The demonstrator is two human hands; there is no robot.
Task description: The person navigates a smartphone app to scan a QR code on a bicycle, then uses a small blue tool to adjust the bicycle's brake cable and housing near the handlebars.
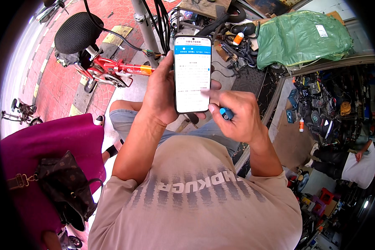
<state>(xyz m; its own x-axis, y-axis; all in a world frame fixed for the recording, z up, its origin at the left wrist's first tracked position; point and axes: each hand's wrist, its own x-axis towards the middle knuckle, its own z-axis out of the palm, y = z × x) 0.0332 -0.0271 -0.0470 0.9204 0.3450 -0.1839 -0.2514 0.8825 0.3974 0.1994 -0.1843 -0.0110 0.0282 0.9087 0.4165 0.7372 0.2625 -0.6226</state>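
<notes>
My left hand (160, 91) is wrapped round a smartphone (192, 77), its fingertips showing past the far edge. The phone is upright, its lit screen showing a white page of text under a blue band. At the lower right of the screen is my right hand (238, 112), its index finger stretched toward the glass and smeared by motion. Whether that fingertip touches the screen I cannot tell. Curled in the other fingers of that hand is a short blue, rounded handle (226, 113); the rest of it is hidden in the palm.
A red bicycle (121, 66) with a black saddle (78, 32) stands at the left. Beside me is a person in a purple garment (58, 137) with a dark handbag (66, 187). Tools and an orange-white bottle (238, 38) lie ahead, near a green plastic-wrapped bundle (304, 37). Another person (358, 164) is at the right.
</notes>
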